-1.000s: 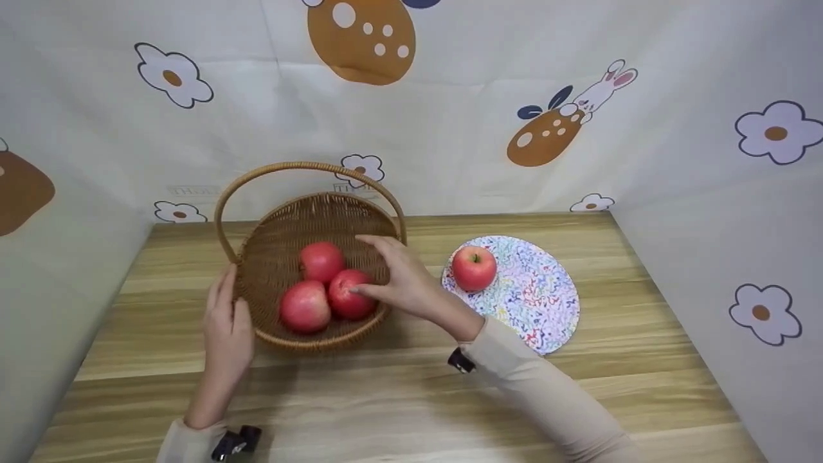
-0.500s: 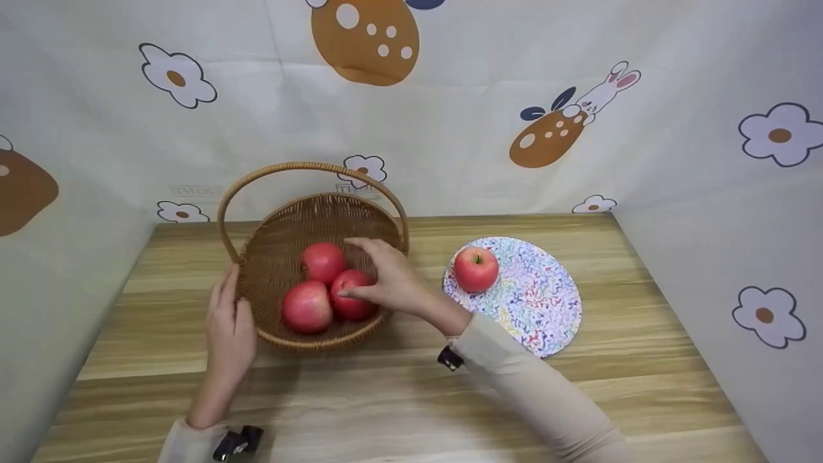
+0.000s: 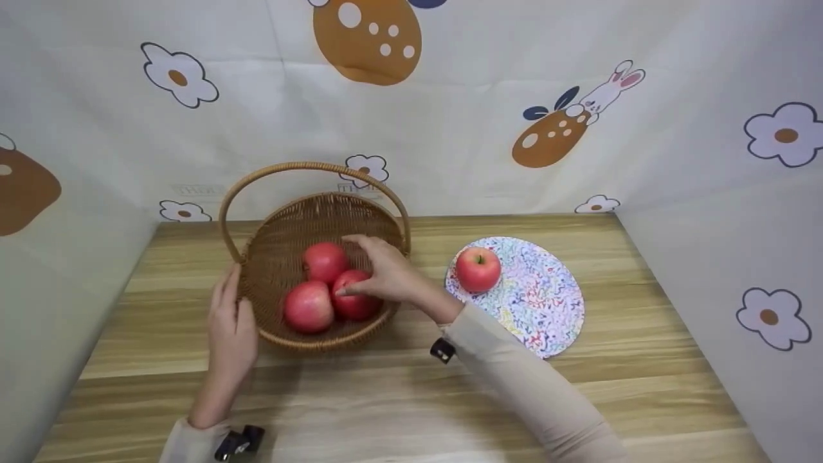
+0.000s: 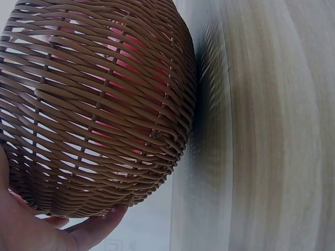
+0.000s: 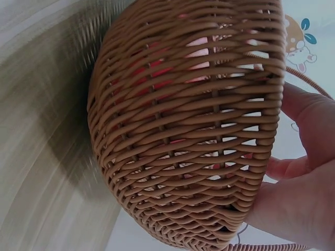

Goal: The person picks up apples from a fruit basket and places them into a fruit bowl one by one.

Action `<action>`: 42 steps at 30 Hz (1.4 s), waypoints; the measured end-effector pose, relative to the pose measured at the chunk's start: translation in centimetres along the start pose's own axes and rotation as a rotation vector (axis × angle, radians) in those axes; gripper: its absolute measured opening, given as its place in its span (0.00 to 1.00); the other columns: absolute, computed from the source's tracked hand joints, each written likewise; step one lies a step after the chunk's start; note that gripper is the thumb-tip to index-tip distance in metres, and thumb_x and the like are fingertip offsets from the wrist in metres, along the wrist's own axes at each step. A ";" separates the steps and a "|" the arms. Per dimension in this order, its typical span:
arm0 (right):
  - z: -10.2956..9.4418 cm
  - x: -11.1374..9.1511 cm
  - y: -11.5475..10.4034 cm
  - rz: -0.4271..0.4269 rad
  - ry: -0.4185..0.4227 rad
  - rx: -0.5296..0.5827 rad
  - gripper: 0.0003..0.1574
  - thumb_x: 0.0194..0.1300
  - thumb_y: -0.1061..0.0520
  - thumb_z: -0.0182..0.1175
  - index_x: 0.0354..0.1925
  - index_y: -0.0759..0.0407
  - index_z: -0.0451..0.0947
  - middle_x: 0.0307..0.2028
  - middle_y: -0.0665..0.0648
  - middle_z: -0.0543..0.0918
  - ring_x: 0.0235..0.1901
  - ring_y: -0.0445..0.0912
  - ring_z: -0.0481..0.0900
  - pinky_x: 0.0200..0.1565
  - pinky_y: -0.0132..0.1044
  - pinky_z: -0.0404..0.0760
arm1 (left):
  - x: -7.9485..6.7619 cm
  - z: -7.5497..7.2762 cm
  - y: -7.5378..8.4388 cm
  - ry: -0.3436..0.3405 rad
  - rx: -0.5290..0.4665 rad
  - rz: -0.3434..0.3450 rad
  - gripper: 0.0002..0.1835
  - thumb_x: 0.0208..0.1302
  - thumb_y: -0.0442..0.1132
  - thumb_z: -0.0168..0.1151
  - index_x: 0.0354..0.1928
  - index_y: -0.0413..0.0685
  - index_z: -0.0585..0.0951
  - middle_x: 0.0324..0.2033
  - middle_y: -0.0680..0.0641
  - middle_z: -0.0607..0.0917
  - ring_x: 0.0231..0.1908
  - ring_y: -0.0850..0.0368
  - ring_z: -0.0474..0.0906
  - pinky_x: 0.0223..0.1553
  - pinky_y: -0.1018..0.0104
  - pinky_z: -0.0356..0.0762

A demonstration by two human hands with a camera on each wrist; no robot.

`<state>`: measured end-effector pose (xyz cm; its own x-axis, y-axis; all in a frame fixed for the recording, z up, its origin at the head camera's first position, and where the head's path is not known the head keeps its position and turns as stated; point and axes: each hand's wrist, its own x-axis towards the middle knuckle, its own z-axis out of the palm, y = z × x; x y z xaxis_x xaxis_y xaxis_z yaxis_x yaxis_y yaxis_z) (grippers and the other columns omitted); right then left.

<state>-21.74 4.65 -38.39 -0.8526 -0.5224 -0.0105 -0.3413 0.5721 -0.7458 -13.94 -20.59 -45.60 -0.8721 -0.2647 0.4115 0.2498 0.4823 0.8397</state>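
Observation:
A round wicker basket (image 3: 283, 225) with a tall arched handle stands on the table, holding three red apples (image 3: 308, 307). My left hand (image 3: 233, 337) holds the basket's left side; in the left wrist view, its fingers (image 4: 102, 226) lie along the outside of the weave. My right hand (image 3: 389, 273) reaches over the right rim into the basket, thumb and fingers spread above the right-hand apple (image 3: 360, 307). Its thumb overlaps that apple, and whether it touches cannot be told. In the right wrist view, the weave hides most of the apples and part of the right hand (image 5: 306, 193).
To the right of the basket lies a round multicoloured mat (image 3: 540, 289), with a single red apple (image 3: 478, 270) on its left part. The wooden table (image 3: 360, 405) ends at patterned cloth walls (image 3: 450, 128) at the back and both sides.
My right hand has moved a little left, further into the basket and over the right-hand apple. My left hand stays at the basket's left side, and the apples have not moved.

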 end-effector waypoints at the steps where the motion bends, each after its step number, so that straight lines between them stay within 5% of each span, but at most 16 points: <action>1: 0.0 0.1 0.0 0.006 -0.006 -0.001 0.56 0.58 0.54 0.81 0.78 0.58 0.64 0.75 0.65 0.70 0.76 0.59 0.66 0.77 0.56 0.65 | 0.0 0.0 0.0 -0.002 0.001 -0.003 0.30 0.72 0.24 0.44 0.77 0.27 0.64 0.76 0.26 0.63 0.77 0.26 0.56 0.80 0.35 0.49; 28: 0.6 2.0 0.6 0.171 -0.149 0.150 0.42 0.53 0.65 0.80 0.66 0.63 0.78 0.64 0.63 0.81 0.65 0.57 0.78 0.69 0.48 0.77 | -0.2 0.0 0.1 0.019 0.006 0.018 0.30 0.71 0.23 0.44 0.75 0.25 0.66 0.74 0.24 0.64 0.76 0.25 0.56 0.80 0.33 0.50; 42: 1.4 2.6 1.3 0.208 -0.210 0.127 0.38 0.51 0.70 0.78 0.61 0.62 0.81 0.60 0.62 0.82 0.61 0.55 0.79 0.66 0.46 0.80 | -0.2 0.2 0.1 0.018 0.010 0.025 0.30 0.71 0.23 0.44 0.75 0.26 0.66 0.74 0.24 0.65 0.76 0.26 0.56 0.79 0.33 0.51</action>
<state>-23.80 3.15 -40.29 -0.7944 -0.5289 -0.2987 -0.1046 0.6036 -0.7904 -13.84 -20.31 -45.69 -0.8578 -0.2672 0.4390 0.2674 0.4976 0.8252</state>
